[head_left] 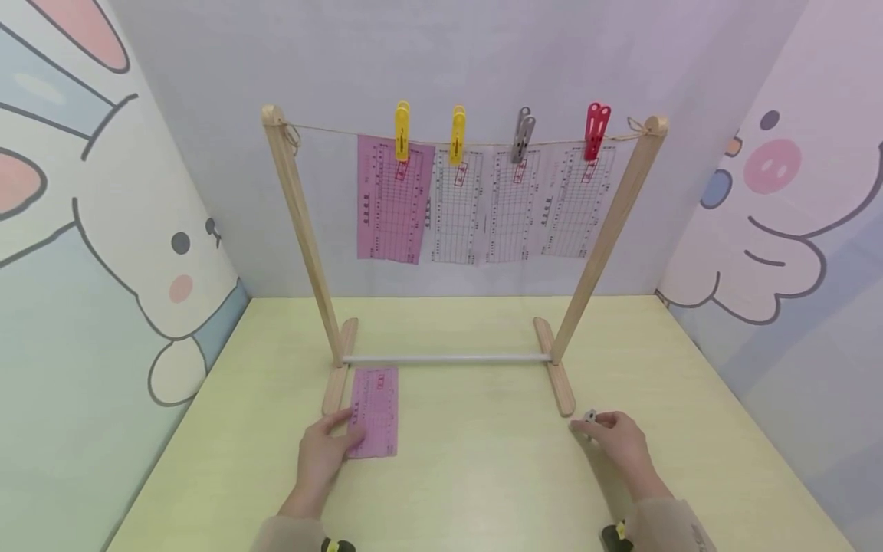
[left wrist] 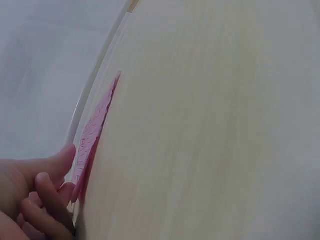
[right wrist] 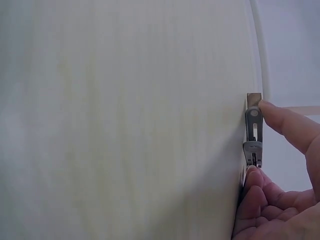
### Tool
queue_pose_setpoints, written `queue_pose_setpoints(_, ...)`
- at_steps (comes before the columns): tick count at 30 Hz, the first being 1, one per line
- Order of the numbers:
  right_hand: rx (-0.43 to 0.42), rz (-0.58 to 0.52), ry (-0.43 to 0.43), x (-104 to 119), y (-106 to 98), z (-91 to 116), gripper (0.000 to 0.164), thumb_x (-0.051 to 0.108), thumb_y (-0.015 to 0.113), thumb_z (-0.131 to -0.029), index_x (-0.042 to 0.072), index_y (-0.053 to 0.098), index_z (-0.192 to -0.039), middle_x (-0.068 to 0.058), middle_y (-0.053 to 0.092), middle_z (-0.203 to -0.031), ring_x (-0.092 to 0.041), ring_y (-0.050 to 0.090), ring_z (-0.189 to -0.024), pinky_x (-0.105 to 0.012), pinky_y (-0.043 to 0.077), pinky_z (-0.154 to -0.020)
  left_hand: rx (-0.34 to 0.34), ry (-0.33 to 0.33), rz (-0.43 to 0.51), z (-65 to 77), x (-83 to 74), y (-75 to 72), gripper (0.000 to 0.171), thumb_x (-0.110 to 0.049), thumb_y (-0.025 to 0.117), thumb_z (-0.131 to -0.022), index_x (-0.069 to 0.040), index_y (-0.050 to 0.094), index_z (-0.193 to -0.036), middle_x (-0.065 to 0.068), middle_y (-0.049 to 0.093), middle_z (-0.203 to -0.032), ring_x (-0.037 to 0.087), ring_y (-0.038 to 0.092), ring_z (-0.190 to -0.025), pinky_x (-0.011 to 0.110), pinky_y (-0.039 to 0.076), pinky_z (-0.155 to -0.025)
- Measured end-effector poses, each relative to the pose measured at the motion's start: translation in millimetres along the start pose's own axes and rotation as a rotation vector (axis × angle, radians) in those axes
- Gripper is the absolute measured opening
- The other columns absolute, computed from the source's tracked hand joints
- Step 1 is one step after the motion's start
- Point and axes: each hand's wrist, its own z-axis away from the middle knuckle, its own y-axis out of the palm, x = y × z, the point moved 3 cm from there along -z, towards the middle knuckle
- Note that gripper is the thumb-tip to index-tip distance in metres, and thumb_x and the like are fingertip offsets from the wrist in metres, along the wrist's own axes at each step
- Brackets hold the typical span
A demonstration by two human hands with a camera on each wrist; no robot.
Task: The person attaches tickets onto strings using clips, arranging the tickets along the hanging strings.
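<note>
My left hand [head_left: 323, 452] pinches the left edge of a pink printed paper slip [head_left: 379, 414] between thumb and fingers. In the left wrist view the slip [left wrist: 92, 132] slants up from the fingertips, close over the table. Over on the right, my right hand [head_left: 621, 443] holds a grey clothespin [head_left: 590, 415] near the foot of the rack. The right wrist view shows the clothespin [right wrist: 253, 132] between the thumb and a finger, low by the tabletop.
A wooden rack [head_left: 298, 207] carries a string with a pink slip [head_left: 389, 215] and several pale slips [head_left: 509, 211] hung from it. Yellow clothespins [head_left: 402, 130], a grey one [head_left: 522, 136] and a red one [head_left: 596, 132] grip them. A white bar [head_left: 448, 359] joins the rack's feet.
</note>
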Motion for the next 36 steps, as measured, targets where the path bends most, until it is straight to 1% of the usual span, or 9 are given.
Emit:
queue_pose_setpoints(3,0.005,-0.003,0.002,-0.9,-1.3,-0.7,0.083,0.053,0.071,-0.085,-0.01,0.043,-0.132,-0.033,0.052,-0.13,-0.046,0.052,-0.117,-0.057,0.047,-0.096,-0.002,0.027,-0.026,-0.6,-2.1,0.6,0.052,-0.015,0.076,-0.083,-0.006,0.061,-0.132,0.026,0.045,-0.147,0.051,0.038,-0.137,0.064,0.031,-0.11)
queue_pose_setpoints(5,0.007,-0.005,0.002,-1.3,-1.9,-0.7,0.081,0.051,0.071,-0.085,-0.01,0.043,-0.132,-0.033,0.052,-0.13,-0.045,0.052,-0.116,-0.056,0.047,-0.095,-0.003,0.03,-0.028,-1.5,-2.4,0.7,0.051,-0.012,0.077,-0.081,-0.007,0.063,-0.13,0.025,0.045,-0.147,0.049,0.05,-0.124,0.054,0.047,-0.097)
queue_pose_setpoints(7,0.011,-0.004,-0.003,-1.0,-2.6,-0.4,0.08,0.049,0.071,-0.086,-0.01,0.043,-0.132,-0.033,0.052,-0.13,-0.045,0.052,-0.116,-0.055,0.048,-0.094,-0.003,0.034,-0.029,-1.5,-2.9,0.2,0.049,-0.01,0.077,-0.081,-0.007,0.064,-0.128,0.026,0.045,-0.147,0.046,0.053,-0.119,0.045,0.054,-0.084)
queue_pose_setpoints(10,0.015,-0.005,-0.006,-0.4,-3.5,0.3,0.079,0.047,0.071,-0.086,-0.01,0.042,-0.133,-0.032,0.051,-0.13,-0.044,0.053,-0.116,-0.054,0.048,-0.094,0.005,0.026,-0.008,-1.2,-2.9,-0.8,0.048,-0.009,0.076,-0.081,-0.007,0.064,-0.128,0.026,0.044,-0.148,0.044,0.054,-0.118,0.04,0.053,-0.08)
queue_pose_setpoints(12,0.017,-0.004,-0.005,-0.1,-4.0,0.6,0.08,0.047,0.072,-0.086,-0.01,0.041,-0.133,-0.033,0.051,-0.129,-0.044,0.053,-0.115,-0.053,0.049,-0.093,0.011,0.034,-0.002,-0.3,-3.6,-1.6,0.049,-0.01,0.076,-0.081,-0.006,0.064,-0.128,0.025,0.044,-0.149,0.045,0.046,-0.13,0.048,0.049,-0.092)
queue_pose_setpoints(14,0.017,0.0,-0.001,0.0,-4.4,1.2,0.08,0.047,0.072,-0.085,-0.01,0.042,-0.132,-0.032,0.052,-0.128,-0.042,0.054,-0.113,-0.052,0.049,-0.092,0.015,0.043,0.002,0.5,-4.2,-2.1,0.051,-0.01,0.077,-0.08,-0.006,0.063,-0.129,0.024,0.044,-0.148,0.048,0.038,-0.138,0.059,0.038,-0.106)
queue_pose_setpoints(18,0.017,0.021,0.006,0.0,-5.7,2.8,0.078,0.048,0.073,-0.084,-0.01,0.045,-0.127,-0.03,0.056,-0.121,-0.039,0.056,-0.108,-0.049,0.05,-0.087,0.015,0.062,-0.012,0.9,-4.8,-1.6,0.056,-0.009,0.078,-0.079,-0.005,0.061,-0.131,0.022,0.048,-0.146,0.05,0.029,-0.142,0.067,0.019,-0.115)
queue_pose_setpoints(23,0.011,0.03,0.007,-1.4,-7.3,5.8,0.07,0.044,0.072,-0.086,-0.01,0.048,-0.123,-0.029,0.057,-0.118,-0.039,0.056,-0.107,-0.049,0.049,-0.087,0.004,0.092,-0.066,0.9,-5.1,-0.1,0.057,-0.008,0.079,-0.077,-0.005,0.06,-0.131,0.022,0.051,-0.144,0.05,0.032,-0.141,0.067,0.021,-0.114)
queue_pose_setpoints(36,0.006,-0.002,0.005,-11.6,-12.6,9.2,0.068,0.044,0.073,-0.085,-0.011,0.054,-0.121,-0.024,0.066,-0.107,-0.027,0.064,-0.092,-0.042,0.053,-0.08,-0.035,0.124,-0.232,4.1,-1.0,-5.4,0.057,-0.015,0.08,-0.078,-0.007,0.061,-0.13,0.025,0.053,-0.14,0.052,0.043,-0.132,0.067,0.033,-0.107)
